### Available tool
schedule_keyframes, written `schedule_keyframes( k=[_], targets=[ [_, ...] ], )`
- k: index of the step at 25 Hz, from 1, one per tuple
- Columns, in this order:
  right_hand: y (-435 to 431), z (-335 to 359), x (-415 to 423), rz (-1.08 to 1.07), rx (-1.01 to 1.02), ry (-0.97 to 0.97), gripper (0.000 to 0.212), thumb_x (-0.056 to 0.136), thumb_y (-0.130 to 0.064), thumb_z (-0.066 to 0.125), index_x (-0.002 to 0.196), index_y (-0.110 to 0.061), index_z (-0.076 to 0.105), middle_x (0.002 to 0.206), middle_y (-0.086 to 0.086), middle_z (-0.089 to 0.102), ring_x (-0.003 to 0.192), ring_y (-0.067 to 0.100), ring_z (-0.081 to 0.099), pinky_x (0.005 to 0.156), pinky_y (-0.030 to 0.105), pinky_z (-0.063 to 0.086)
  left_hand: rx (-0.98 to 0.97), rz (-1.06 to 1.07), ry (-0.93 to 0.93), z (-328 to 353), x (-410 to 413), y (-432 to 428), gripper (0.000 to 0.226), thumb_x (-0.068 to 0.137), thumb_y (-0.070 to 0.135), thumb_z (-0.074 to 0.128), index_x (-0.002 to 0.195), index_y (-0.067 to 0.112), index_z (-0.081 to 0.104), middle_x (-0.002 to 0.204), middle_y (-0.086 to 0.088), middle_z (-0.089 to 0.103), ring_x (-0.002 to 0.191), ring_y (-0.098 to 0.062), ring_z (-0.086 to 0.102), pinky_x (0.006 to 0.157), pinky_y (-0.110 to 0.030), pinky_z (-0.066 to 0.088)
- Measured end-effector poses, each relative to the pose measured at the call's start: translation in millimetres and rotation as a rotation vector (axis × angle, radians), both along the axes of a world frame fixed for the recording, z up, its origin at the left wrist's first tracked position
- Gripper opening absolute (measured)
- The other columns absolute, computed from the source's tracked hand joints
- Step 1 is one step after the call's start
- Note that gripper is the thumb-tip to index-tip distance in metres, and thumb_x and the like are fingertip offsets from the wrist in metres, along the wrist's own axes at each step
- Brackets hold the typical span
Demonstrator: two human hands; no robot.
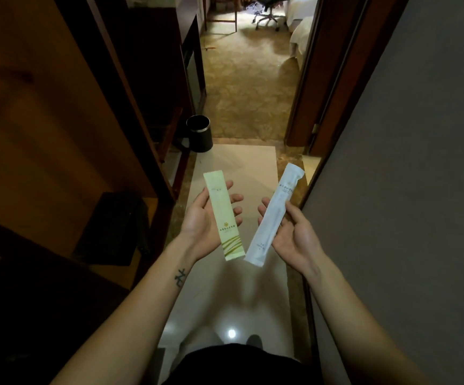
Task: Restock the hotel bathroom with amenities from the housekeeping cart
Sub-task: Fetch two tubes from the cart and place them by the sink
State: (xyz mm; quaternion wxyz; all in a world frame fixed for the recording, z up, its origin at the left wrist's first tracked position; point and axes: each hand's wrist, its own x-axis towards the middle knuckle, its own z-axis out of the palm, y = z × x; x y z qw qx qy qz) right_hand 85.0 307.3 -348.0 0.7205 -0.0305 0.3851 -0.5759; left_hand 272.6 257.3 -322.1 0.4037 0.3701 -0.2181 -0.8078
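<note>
Dark clothing (233, 365) fills the bottom edge, and two bare forearms reach forward from it, so let's take the black cylindrical waste bin with the metal rim (199, 133) as our marker.

Right of the bin, a plain grey wall (405, 190) runs the full depth of the passage. Left of it stands tall brown wooden panelling (44, 120). Beyond the bin lies patterned beige carpet (247, 79). From the bin back toward the camera runs a pale glossy floor strip (225, 301).

Both hands are up, on the camera side of the bin and to its right. The left hand (200, 220) is palm up, fingers spread and relaxed. A long pale green paper packet with gold stripes (223, 215) simply lies across it, its lower end hanging past the heel of the palm. The right hand (294, 234) pinches a long white plastic packet (275, 215), thumb over its edge and fingers beneath.

So the amenities are in hand. No bathroom or cart is in view.

The risk, as I read it, sits on the left. That green packet is only resting, so a quick turn or a tilted palm could send it sliding onto the shiny floor. The bin sits close to the walking line too, an easy thing to clip with eyes on the packets.
</note>
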Motion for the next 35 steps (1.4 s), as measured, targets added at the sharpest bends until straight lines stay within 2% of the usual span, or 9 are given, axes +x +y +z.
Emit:
schedule_keyframes(
  k=[6,9,14,16,21,23,26,32,35],
  targets=[
    [-130.4,-4.8,-26.6,0.019,0.017,-0.016,0.058,0.092,-0.037,0.058,0.143,-0.011,0.052,0.139,0.012,0.062,0.122,0.023,0.063,0.097,0.039,0.051,0.06,0.021,0.02,-13.8,-30.3,-125.2,0.048,0.101,0.049,0.045,0.128,0.017,0.068,0.102,-0.012,0.068,0.08,-0.023,0.059,0.081,-0.037,0.047],
    [-209.8,-13.9,-31.9,0.014,0.048,0.0,0.044,0.101,-0.037,0.046,0.134,-0.011,0.056,0.138,0.014,0.062,0.121,0.025,0.061,0.095,0.039,0.05,0.022,-0.012,-0.017,-33.8,-37.7,-206.7,0.048,0.103,0.05,0.038,0.129,0.019,0.065,0.105,-0.011,0.07,0.084,-0.024,0.06,0.085,-0.039,0.048],
    [-334.4,-0.2,-21.2,-0.082,0.064,0.059,0.029,0.104,-0.028,0.047,0.125,-0.012,0.06,0.126,0.01,0.071,0.124,0.026,0.062,0.109,0.041,0.044,0.024,-0.108,0.027,-44.0,-34.3,-348.6,0.053,0.104,0.052,0.03,0.131,0.019,0.06,0.106,-0.007,0.067,0.088,-0.022,0.058,0.085,-0.038,0.045],
    [-385.6,10.9,-20.4,-0.123,0.087,0.064,0.027,0.104,-0.029,0.048,0.117,-0.011,0.063,0.123,0.011,0.072,0.122,0.026,0.062,0.109,0.041,0.045,-0.006,-0.166,0.006,-36.1,-40.0,-410.9,0.053,0.104,0.051,0.028,0.131,0.018,0.06,0.105,-0.007,0.068,0.087,-0.021,0.058,0.083,-0.037,0.045],
    [-476.3,36.0,-35.9,-0.225,0.07,0.011,0.028,0.103,-0.031,0.048,0.12,-0.013,0.062,0.123,0.012,0.072,0.123,0.025,0.061,0.111,0.042,0.041,-0.015,-0.263,0.014,-13.2,-60.2,-519.9,0.053,0.104,0.051,0.028,0.128,0.018,0.062,0.106,-0.008,0.068,0.087,-0.022,0.058,0.083,-0.037,0.046],
    [-504.3,35.2,-51.1,-0.239,0.051,-0.007,0.034,0.102,-0.031,0.05,0.127,-0.011,0.061,0.118,0.011,0.071,0.117,0.024,0.063,0.106,0.04,0.046,0.008,-0.302,0.036,-12.1,-72.8,-551.9,0.053,0.105,0.05,0.029,0.13,0.017,0.062,0.107,-0.009,0.068,0.087,-0.022,0.059,0.083,-0.038,0.046],
    [-545.3,21.2,-78.5,-0.249,0.01,-0.002,0.043,0.102,-0.032,0.052,0.139,-0.013,0.054,0.116,0.01,0.07,0.103,0.021,0.07,0.089,0.038,0.054,0.018,-0.357,0.022,-18.0,-99.5,-597.2,0.054,0.105,0.05,0.03,0.132,0.017,0.062,0.107,-0.009,0.07,0.086,-0.022,0.061,0.083,-0.038,0.048],
    [-637.8,-6.9,-152.1,-0.246,0.033,0.039,0.043,0.102,-0.037,0.049,0.126,-0.004,0.064,0.107,0.012,0.071,0.095,0.021,0.071,0.089,0.036,0.051,0.049,-0.396,-0.016,-34.6,-176.7,-693.7,0.05,0.104,0.048,0.036,0.126,0.014,0.065,0.101,-0.01,0.07,0.082,-0.023,0.061,0.08,-0.039,0.048],
    [-691.4,-13.5,-192.6,-0.3,0.047,0.04,0.045,0.102,-0.037,0.05,0.132,-0.005,0.061,0.098,0.01,0.074,0.087,0.02,0.073,0.079,0.035,0.056,0.056,-0.416,-0.026,-35.6,-221.9,-748.5,0.048,0.103,0.047,0.037,0.123,0.014,0.064,0.103,-0.011,0.07,0.082,-0.024,0.062,0.081,-0.04,0.047]
  ],
)
